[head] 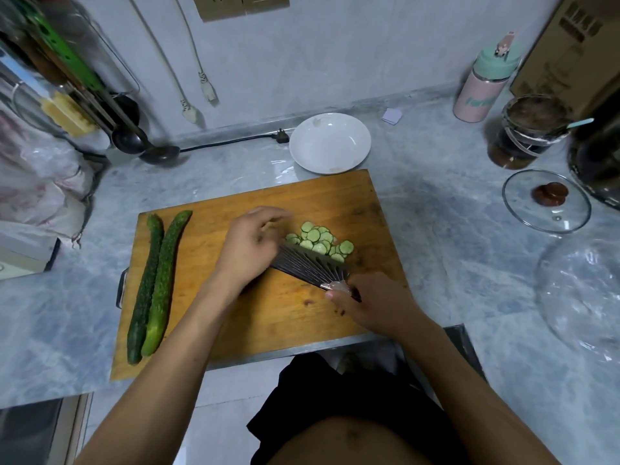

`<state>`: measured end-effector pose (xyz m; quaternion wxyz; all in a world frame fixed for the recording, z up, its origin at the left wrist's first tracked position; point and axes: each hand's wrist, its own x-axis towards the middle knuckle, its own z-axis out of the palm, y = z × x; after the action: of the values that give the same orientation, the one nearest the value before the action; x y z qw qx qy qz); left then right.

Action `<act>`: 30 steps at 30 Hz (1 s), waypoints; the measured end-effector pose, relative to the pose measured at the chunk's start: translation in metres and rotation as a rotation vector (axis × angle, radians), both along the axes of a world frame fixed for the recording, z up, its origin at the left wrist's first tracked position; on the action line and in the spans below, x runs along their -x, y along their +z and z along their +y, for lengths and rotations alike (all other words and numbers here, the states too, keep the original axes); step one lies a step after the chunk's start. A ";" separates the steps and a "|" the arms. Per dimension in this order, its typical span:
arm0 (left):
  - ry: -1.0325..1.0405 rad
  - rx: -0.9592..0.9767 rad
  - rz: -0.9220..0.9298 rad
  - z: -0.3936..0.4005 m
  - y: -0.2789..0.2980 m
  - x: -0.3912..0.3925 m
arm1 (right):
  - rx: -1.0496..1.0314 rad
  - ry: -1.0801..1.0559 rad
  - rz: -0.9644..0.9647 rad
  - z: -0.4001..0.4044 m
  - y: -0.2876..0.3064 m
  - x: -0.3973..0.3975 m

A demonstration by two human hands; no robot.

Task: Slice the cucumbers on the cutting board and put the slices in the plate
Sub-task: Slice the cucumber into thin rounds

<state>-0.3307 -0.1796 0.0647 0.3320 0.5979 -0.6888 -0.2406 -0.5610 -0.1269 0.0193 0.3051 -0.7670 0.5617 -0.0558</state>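
Cucumbers (152, 283), two whole ones, lie side by side on the left part of the cutting board (255, 330), touching along most of their length, long ends pointing near-to-far w/ a slight tilt. Slices (317, 239) sit in a small overlapping heap right of the board's centre, toward the far side. Some slices rest against the far edge of the knife (308, 268).

My right hand (372, 305) has its grip clenched round the knife handle, near the right-hand near part of the board; thumb lies along the handle top. Blade lies low and flat-ish, running left & far from my fist, its far edge at the slice heap; it looks streaked w/ motion blur, so exact tilt I can't tell.

My left hand (251, 246) is over the middle of the board, just left of the slices, partly covering the blade's left end. Fingers are bent loosely toward the heap, holding nothing I can see; whether fingertips touch the slices I can't tell, they're blurred.

Plate (330, 142), white & round, stands on the tabletop (453, 229) just beyond the board's far edge, w/ no slices in it. A glass lid (547, 201) w/ a brown knob lies on the tabletop well right of the board. Far right: a dark jar (528, 132) w/ a pink-and-green bottle (483, 82) behind it by the wall. Ladle (147, 142) rests far left.
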 end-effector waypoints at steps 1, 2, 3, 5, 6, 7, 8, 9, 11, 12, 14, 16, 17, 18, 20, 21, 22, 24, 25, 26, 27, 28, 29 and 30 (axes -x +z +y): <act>0.073 0.061 0.079 0.011 0.000 -0.006 | -0.036 -0.043 -0.053 0.000 -0.001 0.001; 0.140 0.112 0.137 0.022 -0.003 -0.012 | -0.073 -0.081 -0.110 0.000 -0.002 0.001; 0.194 0.147 0.164 0.032 -0.008 -0.019 | -0.107 -0.109 -0.160 0.000 -0.001 0.001; 0.249 0.147 0.133 0.047 -0.028 -0.033 | -0.147 -0.127 -0.224 0.000 0.003 -0.001; 0.252 0.113 0.083 0.051 -0.041 -0.040 | -0.156 -0.127 -0.245 0.000 0.005 -0.003; 0.239 0.064 0.014 0.053 -0.056 -0.048 | -0.166 -0.133 -0.271 0.000 0.008 -0.006; 0.217 0.015 -0.073 0.054 -0.070 -0.055 | -0.185 -0.142 -0.299 0.000 0.011 -0.010; 0.190 -0.030 -0.164 0.054 -0.082 -0.060 | -0.209 -0.149 -0.326 -0.001 0.014 -0.015; 0.151 -0.093 -0.265 0.054 -0.098 -0.066 | -0.252 -0.140 -0.358 -0.004 0.019 -0.025; 0.145 -0.101 -0.270 0.055 -0.103 -0.066 | -0.263 -0.123 -0.358 -0.005 0.022 -0.030; 0.146 -0.072 -0.282 0.056 -0.108 -0.064 | -0.277 -0.089 -0.343 -0.007 0.024 -0.043; 0.159 -0.021 -0.329 0.057 -0.112 -0.061 | -0.273 -0.068 -0.323 -0.006 0.025 -0.055; 0.164 0.010 -0.344 0.058 -0.114 -0.060 | -0.269 -0.056 -0.307 -0.005 0.025 -0.060; 0.168 0.036 -0.356 0.058 -0.116 -0.059 | -0.267 -0.045 -0.285 -0.003 0.025 -0.065; 0.171 0.080 -0.399 0.060 -0.120 -0.058 | -0.263 -0.028 -0.236 0.000 0.025 -0.069; 0.173 0.098 -0.423 0.061 -0.122 -0.056 | -0.262 -0.022 -0.215 0.003 0.025 -0.070; 0.177 0.115 -0.439 0.062 -0.123 -0.053 | -0.259 -0.017 -0.202 0.004 0.026 -0.070; 0.195 0.137 -0.453 0.064 -0.125 -0.049 | -0.249 -0.004 -0.189 0.007 0.026 -0.070; 0.205 0.137 -0.455 0.064 -0.126 -0.048 | -0.252 -0.002 -0.191 0.008 0.026 -0.070; 0.213 0.128 -0.455 0.064 -0.126 -0.047 | -0.259 0.000 -0.195 0.008 0.026 -0.070; 0.219 0.116 -0.454 0.064 -0.127 -0.047 | -0.268 -0.001 -0.198 0.008 0.026 -0.070; 0.224 0.102 -0.451 0.064 -0.128 -0.047 | -0.269 -0.004 -0.198 0.008 0.025 -0.070; 0.229 0.089 -0.449 0.064 -0.129 -0.048 | -0.266 -0.009 -0.197 0.009 0.025 -0.070; 0.231 0.077 -0.445 0.063 -0.130 -0.048 | -0.259 -0.013 -0.198 0.009 0.025 -0.070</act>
<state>-0.2828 -0.1164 -0.0650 0.2198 0.6980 -0.6806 -0.0371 -0.4913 -0.1180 0.0444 0.4550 -0.7083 0.5363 -0.0605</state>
